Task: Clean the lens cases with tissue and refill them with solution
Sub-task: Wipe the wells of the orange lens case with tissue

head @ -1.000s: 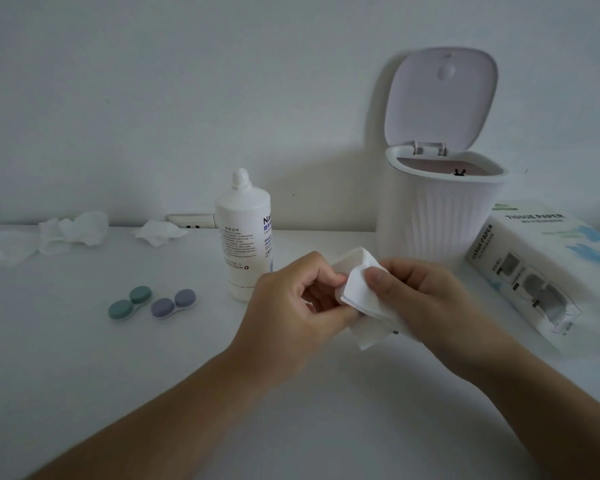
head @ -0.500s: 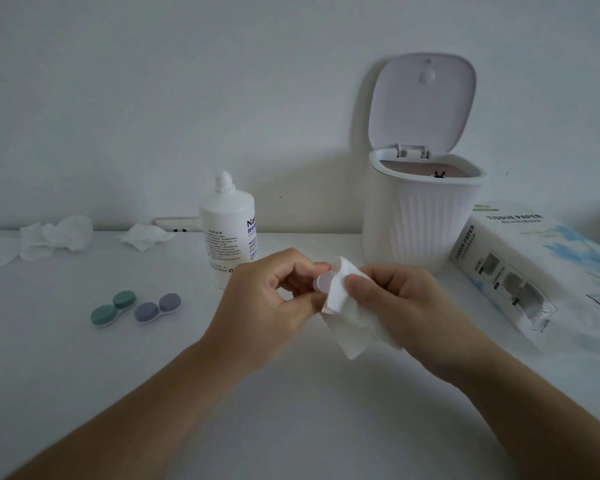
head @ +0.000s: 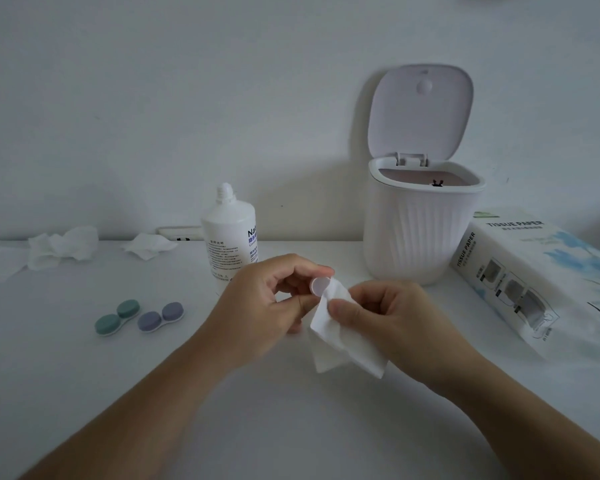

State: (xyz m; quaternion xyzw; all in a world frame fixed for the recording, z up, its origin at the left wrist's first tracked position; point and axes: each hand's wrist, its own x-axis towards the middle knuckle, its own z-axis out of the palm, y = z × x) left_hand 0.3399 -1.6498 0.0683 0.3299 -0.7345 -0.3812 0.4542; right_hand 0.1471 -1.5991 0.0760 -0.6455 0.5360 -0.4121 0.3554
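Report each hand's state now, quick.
Left hand: closed, pinching a small round cap between thumb and fingertips.
Right hand: closed, gripping a folded white tissue.

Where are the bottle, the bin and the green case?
bottle (head: 230,247): head view, on its label.
bin (head: 418,237): head view, on its ribbed wall.
green case (head: 116,317): head view, between its caps.

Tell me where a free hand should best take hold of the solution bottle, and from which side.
Grip the solution bottle around its broad cylindrical body, below the shoulder, coming from its left. It stands upright with its narrow uncapped nozzle on top, and the left hand crowds its lower right front, while the table on its left lies open.
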